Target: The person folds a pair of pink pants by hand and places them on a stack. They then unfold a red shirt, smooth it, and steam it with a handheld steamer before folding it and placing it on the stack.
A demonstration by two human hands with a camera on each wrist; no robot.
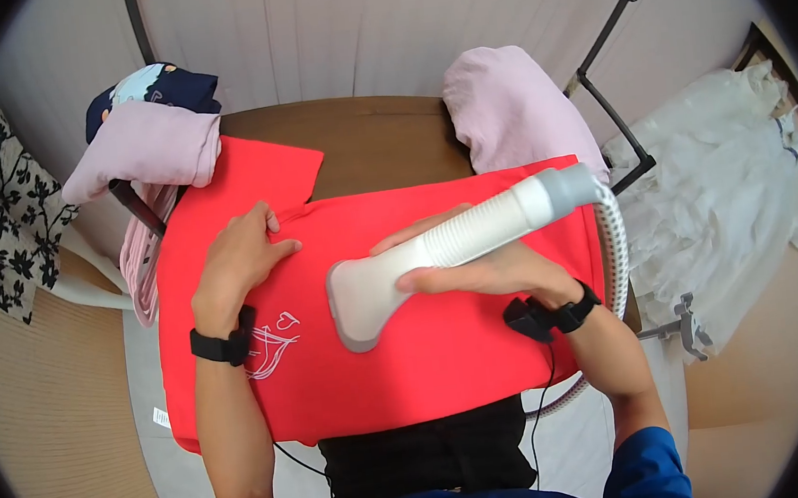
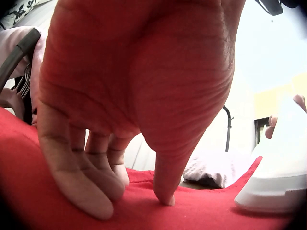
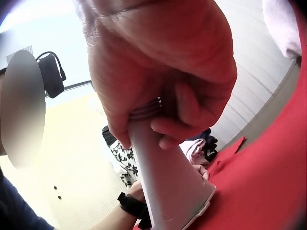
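A red garment with a white line drawing lies spread over the board. My right hand grips the ribbed handle of a white steamer head, fingers curled round it in the right wrist view. The wide grey-edged face of the steamer head is down close over the red cloth, right of my left hand. My left hand rests its fingertips on the garment's upper left part, by a fold. In the left wrist view its thumb and fingers stand apart, tips on the cloth.
A pale braided hose runs from the handle down the board's right side. Folded pink cloth sits at the back left, more pink cloth at the back right. Black rack poles rise behind. White garments hang at right.
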